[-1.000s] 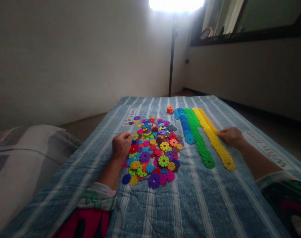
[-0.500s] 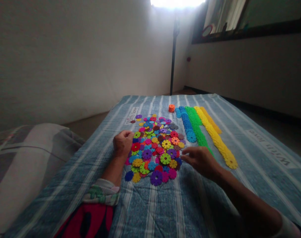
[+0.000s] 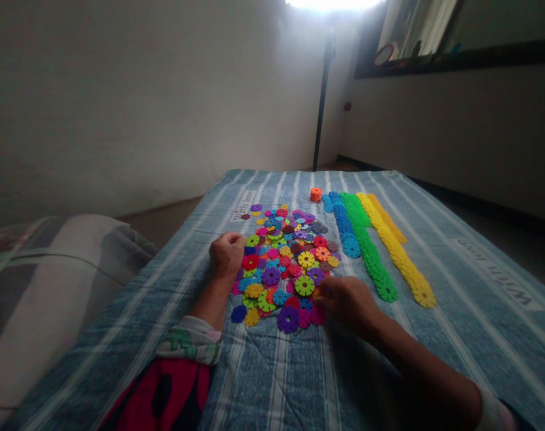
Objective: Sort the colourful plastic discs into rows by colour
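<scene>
A loose pile of flower-shaped, notched plastic discs [image 3: 271, 276] in many colours lies on the striped bedcover. Along the pile's left edge rests my left hand [image 3: 226, 254], its fingers curled together; whatever they may hold is hidden. My right hand [image 3: 351, 300] reaches over the right edge of the pile, thumb and fingers drawn together low on the discs. A yellow disc [image 3: 317, 293] shows at these fingertips, but I cannot tell if it is gripped. Close by lies a lime-green disc [image 3: 304, 285].
Right of the pile run overlapping rows of discs: a blue row [image 3: 344, 226], a green row [image 3: 370, 257], a yellow row [image 3: 400, 257] and a shorter orange-yellow row [image 3: 387, 221]. An orange stack [image 3: 315, 194] stands behind. A lit lamp stand [image 3: 321, 108] rises beyond the bedcover [image 3: 272, 371].
My right hand has moved left onto the pile's right edge, and its fingers have closed down at the discs. My left hand stays at the left edge. The view has shifted slightly.
</scene>
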A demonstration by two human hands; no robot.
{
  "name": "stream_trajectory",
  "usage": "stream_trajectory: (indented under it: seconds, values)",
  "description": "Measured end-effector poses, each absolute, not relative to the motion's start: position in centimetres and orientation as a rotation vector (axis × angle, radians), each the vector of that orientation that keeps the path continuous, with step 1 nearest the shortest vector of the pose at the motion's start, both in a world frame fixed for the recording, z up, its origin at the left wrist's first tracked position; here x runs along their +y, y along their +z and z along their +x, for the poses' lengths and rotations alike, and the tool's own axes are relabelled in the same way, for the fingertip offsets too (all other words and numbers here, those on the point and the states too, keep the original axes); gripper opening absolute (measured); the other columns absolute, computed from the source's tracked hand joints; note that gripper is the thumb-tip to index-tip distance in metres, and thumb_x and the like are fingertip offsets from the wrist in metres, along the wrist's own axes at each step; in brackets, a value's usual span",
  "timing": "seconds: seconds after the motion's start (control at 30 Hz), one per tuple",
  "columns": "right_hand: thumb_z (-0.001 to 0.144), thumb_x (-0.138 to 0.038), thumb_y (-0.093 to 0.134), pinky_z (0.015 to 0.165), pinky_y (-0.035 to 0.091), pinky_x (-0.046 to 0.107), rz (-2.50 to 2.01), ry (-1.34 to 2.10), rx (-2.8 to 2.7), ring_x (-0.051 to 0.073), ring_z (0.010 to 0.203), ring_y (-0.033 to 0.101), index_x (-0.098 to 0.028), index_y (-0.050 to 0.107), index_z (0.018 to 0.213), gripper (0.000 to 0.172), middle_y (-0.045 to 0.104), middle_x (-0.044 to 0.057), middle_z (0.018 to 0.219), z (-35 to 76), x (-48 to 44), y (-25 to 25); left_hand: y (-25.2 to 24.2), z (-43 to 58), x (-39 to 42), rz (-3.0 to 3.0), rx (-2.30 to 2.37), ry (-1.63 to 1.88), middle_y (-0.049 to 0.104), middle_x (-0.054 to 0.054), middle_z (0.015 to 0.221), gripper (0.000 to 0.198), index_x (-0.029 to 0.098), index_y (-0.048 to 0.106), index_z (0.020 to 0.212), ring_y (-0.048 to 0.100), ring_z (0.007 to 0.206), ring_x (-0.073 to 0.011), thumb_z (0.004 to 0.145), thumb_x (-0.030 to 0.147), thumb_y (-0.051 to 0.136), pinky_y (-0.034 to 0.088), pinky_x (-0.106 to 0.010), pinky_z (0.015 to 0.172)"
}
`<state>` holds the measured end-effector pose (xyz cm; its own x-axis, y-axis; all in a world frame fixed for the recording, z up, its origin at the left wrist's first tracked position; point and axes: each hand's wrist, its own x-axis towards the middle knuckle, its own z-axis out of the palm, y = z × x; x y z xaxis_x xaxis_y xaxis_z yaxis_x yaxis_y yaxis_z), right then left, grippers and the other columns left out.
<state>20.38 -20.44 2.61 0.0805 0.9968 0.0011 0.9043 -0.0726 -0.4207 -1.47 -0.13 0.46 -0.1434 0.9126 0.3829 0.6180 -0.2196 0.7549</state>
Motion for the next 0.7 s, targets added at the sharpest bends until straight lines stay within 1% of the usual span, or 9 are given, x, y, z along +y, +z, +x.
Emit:
stream_trajectory:
  seconds: [0.1,0.17,0.23,0.33,0.43,0.53,0.6,0.7]
  values:
    - [0.077,-0.027,0.061,0.054,0.031,0.024,-1.889,0.642,-1.709,0.013,0.059,0.057,-0.019,0.068,0.069,0.012,0.064,0.000,0.062,21.7,-19.8,2.9,0.4,-1.5,-0.1,1.822,1.724,1.307,0.068,-0.004,0.069,0.023,0.016,0.067,0.070,0.065,0.070,-0.0199,0.066,0.036,0.054,0.048,-0.027,0.066]
    - [0.076,-0.029,0.061,0.054,0.033,0.023,-1.818,0.708,-1.568,0.012,0.057,0.055,-0.019,0.066,0.065,0.016,0.063,-0.001,0.059,22.9,-19.0,3.0,0.3,-1.5,0.0,1.814,1.732,1.306,0.069,-0.004,0.069,0.024,0.016,0.067,0.071,0.065,0.070,-0.0198,0.066,0.036,0.054,0.048,-0.027,0.066]
    - [0.074,-0.031,0.061,0.054,0.034,0.023,-1.850,0.660,-1.466,0.012,0.054,0.054,-0.018,0.066,0.065,0.017,0.061,-0.001,0.057,24.2,-18.0,3.1,0.1,-1.5,0.0,1.794,1.739,1.304,0.069,-0.003,0.069,0.024,0.016,0.067,0.071,0.064,0.068,-0.0194,0.066,0.036,0.054,0.048,-0.027,0.064]
    - [0.074,-0.032,0.061,0.054,0.033,0.023,-1.991,0.491,-1.458,0.013,0.054,0.054,-0.018,0.068,0.067,0.017,0.059,-0.001,0.055,25.5,-16.5,2.8,0.0,-1.5,0.1,1.790,1.721,1.313,0.069,-0.002,0.068,0.024,0.016,0.067,0.071,0.064,0.066,-0.0187,0.067,0.036,0.055,0.048,-0.026,0.062]
    - [0.075,-0.030,0.061,0.056,0.034,0.024,-2.079,0.365,-1.513,0.014,0.060,0.057,-0.019,0.071,0.071,0.016,0.064,0.001,0.061,26.0,-15.6,2.2,0.0,-1.5,0.1,1.804,1.725,1.312,0.068,-0.002,0.066,0.023,0.016,0.068,0.070,0.064,0.065,-0.0184,0.066,0.035,0.056,0.049,-0.026,0.064]
    - [0.074,-0.029,0.062,0.056,0.033,0.024,-2.114,0.336,-1.528,0.016,0.066,0.059,-0.020,0.074,0.080,0.016,0.068,0.003,0.070,26.2,-15.3,1.8,0.1,-1.5,0.1,1.817,1.740,1.302,0.069,-0.003,0.068,0.024,0.015,0.069,0.071,0.064,0.066,-0.0184,0.066,0.035,0.056,0.048,-0.026,0.063]
    - [0.074,-0.031,0.063,0.056,0.033,0.024,-2.143,0.343,-1.561,0.016,0.066,0.060,-0.021,0.075,0.092,0.023,0.070,0.002,0.073,26.2,-15.3,1.7,0.0,-1.5,0.1,1.827,1.746,1.303,0.070,-0.003,0.069,0.025,0.015,0.070,0.072,0.064,0.066,-0.0185,0.067,0.035,0.055,0.048,-0.026,0.063]
    - [0.077,-0.032,0.062,0.058,0.034,0.025,-2.191,0.380,-1.634,0.017,0.067,0.061,-0.022,0.073,0.109,0.035,0.071,0.003,0.076,26.3,-15.4,1.8,-0.1,-1.4,0.1,1.832,1.751,1.298,0.070,-0.004,0.070,0.026,0.015,0.070,0.072,0.064,0.066,-0.0189,0.066,0.036,0.055,0.049,-0.026,0.062]
